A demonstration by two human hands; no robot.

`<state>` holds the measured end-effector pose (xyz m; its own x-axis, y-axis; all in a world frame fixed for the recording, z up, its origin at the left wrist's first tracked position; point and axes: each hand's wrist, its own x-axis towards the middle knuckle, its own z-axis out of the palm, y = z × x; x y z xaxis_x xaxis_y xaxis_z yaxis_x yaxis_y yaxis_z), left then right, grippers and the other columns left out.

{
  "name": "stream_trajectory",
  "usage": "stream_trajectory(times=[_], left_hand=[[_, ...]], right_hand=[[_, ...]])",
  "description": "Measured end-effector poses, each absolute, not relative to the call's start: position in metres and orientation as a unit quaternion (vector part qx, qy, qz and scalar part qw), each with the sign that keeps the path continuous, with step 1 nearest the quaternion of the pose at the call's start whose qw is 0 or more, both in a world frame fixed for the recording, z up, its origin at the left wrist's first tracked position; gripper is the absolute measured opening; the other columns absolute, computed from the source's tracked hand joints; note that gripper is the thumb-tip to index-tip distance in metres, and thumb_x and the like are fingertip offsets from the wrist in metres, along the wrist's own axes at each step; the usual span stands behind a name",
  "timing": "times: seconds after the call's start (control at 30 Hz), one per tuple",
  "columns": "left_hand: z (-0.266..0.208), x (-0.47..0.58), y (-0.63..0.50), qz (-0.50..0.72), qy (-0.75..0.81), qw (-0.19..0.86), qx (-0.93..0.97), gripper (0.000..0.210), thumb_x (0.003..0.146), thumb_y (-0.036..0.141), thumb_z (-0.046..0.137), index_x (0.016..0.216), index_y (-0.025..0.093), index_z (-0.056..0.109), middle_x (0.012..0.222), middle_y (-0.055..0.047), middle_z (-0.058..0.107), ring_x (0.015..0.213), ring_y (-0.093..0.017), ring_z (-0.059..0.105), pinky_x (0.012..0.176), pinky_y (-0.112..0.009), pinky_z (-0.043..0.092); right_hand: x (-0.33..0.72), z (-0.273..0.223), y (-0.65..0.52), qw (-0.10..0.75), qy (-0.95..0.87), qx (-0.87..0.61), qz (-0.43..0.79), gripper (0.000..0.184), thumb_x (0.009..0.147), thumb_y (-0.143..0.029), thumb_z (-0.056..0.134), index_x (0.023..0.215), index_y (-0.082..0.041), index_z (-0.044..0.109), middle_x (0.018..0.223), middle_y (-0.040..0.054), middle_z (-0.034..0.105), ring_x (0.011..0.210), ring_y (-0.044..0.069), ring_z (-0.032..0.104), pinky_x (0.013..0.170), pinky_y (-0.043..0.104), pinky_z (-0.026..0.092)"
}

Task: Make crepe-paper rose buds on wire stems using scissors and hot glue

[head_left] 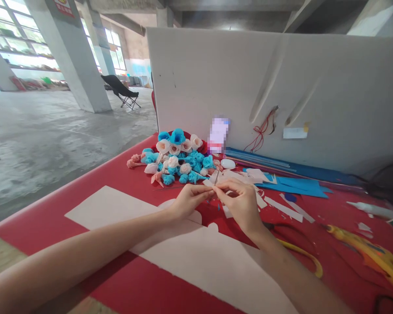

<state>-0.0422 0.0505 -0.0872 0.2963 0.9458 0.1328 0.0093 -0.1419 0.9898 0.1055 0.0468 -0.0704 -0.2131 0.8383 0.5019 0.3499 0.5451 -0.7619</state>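
My left hand (190,200) and my right hand (241,201) meet above the red table, fingertips pinched together. A thin grey stick (217,175) rises upright from between them; the lower end is hidden by the fingers. Just beyond the hands lies a heap of blue, white and pink paper flowers (180,159). Under my forearms stretches a long cream paper strip (196,253). Cream paper scraps (262,200) lie by my right hand, with blue paper strips (294,185) behind them.
A yellow glue gun (363,248) and yellow-handled scissors (303,253) lie at right, near a white glue bottle (371,209). A lit phone (218,135) leans against the white panel (216,78) at the back. A black folding chair (121,87) stands on the floor beyond.
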Motion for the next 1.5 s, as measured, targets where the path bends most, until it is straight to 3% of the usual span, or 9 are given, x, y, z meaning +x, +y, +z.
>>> stream_trajectory(times=[0.43, 0.7, 0.93, 1.17, 1.4, 1.5], left_hand=[[-0.092, -0.043, 0.053, 0.426, 0.372, 0.53, 0.632, 0.025, 0.076, 0.031, 0.056, 0.081, 0.01, 0.069, 0.077, -0.006, 0.067, 0.076, -0.018, 0.059, 0.073, -0.028, 0.047], [-0.079, -0.039, 0.048, 0.44, 0.381, 0.528, 0.619, 0.021, 0.076, 0.025, 0.056, 0.085, 0.011, 0.068, 0.081, -0.006, 0.067, 0.075, -0.015, 0.058, 0.07, -0.025, 0.045], [-0.074, -0.037, 0.046, 0.429, 0.349, 0.574, 0.603, 0.022, 0.076, 0.025, 0.058, 0.09, 0.013, 0.068, 0.079, -0.005, 0.068, 0.076, -0.016, 0.062, 0.074, -0.026, 0.047], [-0.076, -0.035, 0.046, 0.446, 0.331, 0.601, 0.575, 0.017, 0.076, 0.024, 0.057, 0.08, 0.012, 0.068, 0.073, -0.003, 0.066, 0.071, -0.013, 0.061, 0.071, -0.024, 0.046], [-0.064, -0.034, 0.041, 0.441, 0.308, 0.622, 0.569, 0.02, 0.079, 0.024, 0.054, 0.069, 0.011, 0.064, 0.066, -0.002, 0.061, 0.062, -0.01, 0.054, 0.067, -0.023, 0.043], [-0.061, -0.034, 0.04, 0.436, 0.301, 0.636, 0.561, 0.02, 0.079, 0.024, 0.054, 0.068, 0.01, 0.063, 0.066, -0.002, 0.06, 0.058, -0.008, 0.052, 0.064, -0.022, 0.042]], right_hand=[[0.107, -0.066, 0.046, 0.477, -0.701, -0.433, 0.307, 0.018, 0.085, -0.028, 0.055, 0.083, -0.011, 0.057, 0.067, -0.0021, 0.055, 0.051, 0.006, 0.05, 0.048, 0.018, 0.045], [0.106, -0.048, 0.036, 0.503, -0.683, -0.449, 0.282, 0.011, 0.076, -0.025, 0.06, 0.07, -0.017, 0.063, 0.068, -0.0006, 0.06, 0.056, 0.01, 0.055, 0.049, 0.019, 0.043], [0.107, -0.049, 0.038, 0.467, -0.679, -0.477, 0.305, 0.014, 0.075, -0.025, 0.058, 0.064, -0.017, 0.062, 0.058, -0.0018, 0.058, 0.051, 0.01, 0.051, 0.047, 0.019, 0.04], [0.106, -0.047, 0.036, 0.46, -0.671, -0.488, 0.318, 0.013, 0.075, -0.027, 0.058, 0.069, -0.017, 0.063, 0.056, -0.0023, 0.057, 0.046, 0.008, 0.047, 0.04, 0.017, 0.035], [0.109, -0.035, 0.033, 0.435, -0.678, -0.488, 0.336, 0.02, 0.079, -0.033, 0.053, 0.07, -0.016, 0.059, 0.051, -0.0035, 0.051, 0.044, 0.007, 0.047, 0.042, 0.016, 0.037], [0.116, -0.024, 0.034, 0.386, -0.706, -0.485, 0.343, 0.022, 0.08, -0.037, 0.047, 0.085, -0.017, 0.057, 0.059, -0.0018, 0.055, 0.049, 0.009, 0.051, 0.044, 0.017, 0.041]])
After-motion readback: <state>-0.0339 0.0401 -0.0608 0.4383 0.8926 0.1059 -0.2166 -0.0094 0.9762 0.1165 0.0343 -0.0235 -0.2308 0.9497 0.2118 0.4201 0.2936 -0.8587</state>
